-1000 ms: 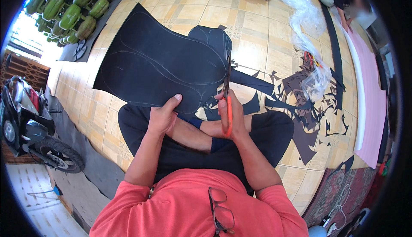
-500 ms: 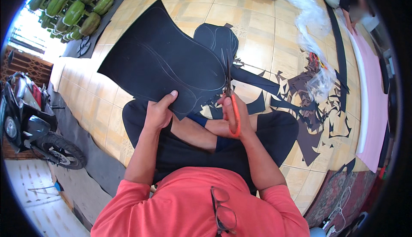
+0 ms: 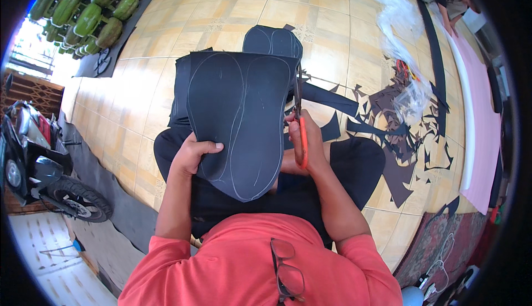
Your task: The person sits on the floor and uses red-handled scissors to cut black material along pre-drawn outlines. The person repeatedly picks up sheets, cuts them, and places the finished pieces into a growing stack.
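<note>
Toward the far left corner of the tiled floor (image 3: 144, 73), green gas cylinders (image 3: 88, 21) are standing clustered, their contents hidden. A motorcycle (image 3: 44, 162) is standing beyond the left edge. Near the floor's front edge, the left hand (image 3: 191, 153) is pinching a smooth black sheet (image 3: 238, 117), thumb flat on top, the other fingers mostly hidden; the sheet is lying over the lap, bearing pale curved, sole-like outlines. The right hand's (image 3: 310, 140) fingers are curling closed around orange-handled scissors (image 3: 302, 140), whose blades are pointing away beside the sheet's right edge. Farther right, jagged dark scraps (image 3: 388, 112) are lying scattered below crumpled clear plastic (image 3: 393, 18). Pink sheeting (image 3: 474, 123) is stretching along the right edge.
</note>
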Available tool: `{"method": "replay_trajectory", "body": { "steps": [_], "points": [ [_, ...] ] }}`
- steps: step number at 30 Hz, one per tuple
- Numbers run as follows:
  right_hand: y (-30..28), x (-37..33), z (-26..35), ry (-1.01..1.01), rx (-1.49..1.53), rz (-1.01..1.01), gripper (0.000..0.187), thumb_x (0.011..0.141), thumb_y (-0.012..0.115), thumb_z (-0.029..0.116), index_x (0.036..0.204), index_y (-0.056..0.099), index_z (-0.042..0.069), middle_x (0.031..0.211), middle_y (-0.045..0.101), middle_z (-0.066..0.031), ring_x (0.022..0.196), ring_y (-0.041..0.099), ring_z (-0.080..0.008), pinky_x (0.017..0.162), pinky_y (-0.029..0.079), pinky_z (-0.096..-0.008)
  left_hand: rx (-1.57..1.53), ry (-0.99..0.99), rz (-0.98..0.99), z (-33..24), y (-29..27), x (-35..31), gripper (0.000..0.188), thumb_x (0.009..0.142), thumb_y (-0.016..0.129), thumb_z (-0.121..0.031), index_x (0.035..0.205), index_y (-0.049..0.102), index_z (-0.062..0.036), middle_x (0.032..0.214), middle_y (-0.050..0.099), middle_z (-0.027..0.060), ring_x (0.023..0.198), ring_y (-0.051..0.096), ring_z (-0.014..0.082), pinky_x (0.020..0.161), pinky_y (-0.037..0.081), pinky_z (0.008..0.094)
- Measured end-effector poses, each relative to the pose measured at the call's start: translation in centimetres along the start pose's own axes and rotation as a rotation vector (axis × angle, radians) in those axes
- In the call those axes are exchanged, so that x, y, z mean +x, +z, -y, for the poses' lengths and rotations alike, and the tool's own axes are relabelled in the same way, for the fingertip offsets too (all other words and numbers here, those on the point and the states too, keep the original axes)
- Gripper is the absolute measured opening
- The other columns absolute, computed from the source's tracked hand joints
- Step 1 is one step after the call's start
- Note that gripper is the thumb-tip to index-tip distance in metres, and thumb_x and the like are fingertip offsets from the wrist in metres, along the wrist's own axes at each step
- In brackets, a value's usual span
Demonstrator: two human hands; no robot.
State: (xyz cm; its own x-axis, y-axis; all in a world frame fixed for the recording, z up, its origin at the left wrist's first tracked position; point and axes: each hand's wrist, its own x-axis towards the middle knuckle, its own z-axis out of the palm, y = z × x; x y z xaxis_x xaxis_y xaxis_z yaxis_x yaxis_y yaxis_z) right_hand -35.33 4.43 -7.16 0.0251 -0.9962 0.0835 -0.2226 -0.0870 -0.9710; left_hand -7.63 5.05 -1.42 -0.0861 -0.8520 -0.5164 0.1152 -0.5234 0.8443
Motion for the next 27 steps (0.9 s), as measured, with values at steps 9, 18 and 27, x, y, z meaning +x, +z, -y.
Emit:
{"method": "replay_trajectory", "body": {
  "steps": [9, 18, 27],
  "points": [
    [-0.6, 0.0, 0.1, -0.127, -0.057, -0.043, 0.04, 0.096, 0.052, 0.037, 0.101, 0.054, -0.003, 0.084, 0.061, -0.0216, 0.077, 0.062, -0.0374, 0.07, 0.049, -0.0414, 0.112, -0.101, 0.017, 0.2, 0.2, -0.2, 0.059, 0.061, 0.073, -0.002, 0.119, 0.063, 0.0045, 0.11, 0.067, 0.0098, 0.103, 0.06, 0.0213, 0.098, 0.042, 0.0307],
    [-1.7, -0.6, 0.2, 0.021, 0.013, 0.144, 0.047, 0.098, 0.045, 0.045, 0.092, 0.053, -0.001, 0.067, 0.055, -0.0159, 0.063, 0.056, -0.0313, 0.061, 0.044, -0.0389, 0.122, -0.095, 0.035, -0.5, -1.6, 0.0, 0.061, 0.056, 0.071, -0.005, 0.115, 0.065, 0.0058, 0.107, 0.07, 0.0127, 0.097, 0.064, 0.0245, 0.094, 0.045, 0.0325],
    [-1.3, -0.2, 0.6, -0.021, 0.053, 0.181, 0.049, 0.098, 0.043, 0.048, 0.098, 0.055, 0.0, 0.071, 0.052, -0.0075, 0.063, 0.051, -0.0175, 0.059, 0.042, -0.0309, 0.165, -0.164, 0.109, -1.1, -4.1, -0.3, 0.062, 0.062, 0.074, -0.001, 0.123, 0.062, 0.0041, 0.113, 0.067, 0.0091, 0.103, 0.06, 0.0202, 0.098, 0.041, 0.0298]
  ]
}}
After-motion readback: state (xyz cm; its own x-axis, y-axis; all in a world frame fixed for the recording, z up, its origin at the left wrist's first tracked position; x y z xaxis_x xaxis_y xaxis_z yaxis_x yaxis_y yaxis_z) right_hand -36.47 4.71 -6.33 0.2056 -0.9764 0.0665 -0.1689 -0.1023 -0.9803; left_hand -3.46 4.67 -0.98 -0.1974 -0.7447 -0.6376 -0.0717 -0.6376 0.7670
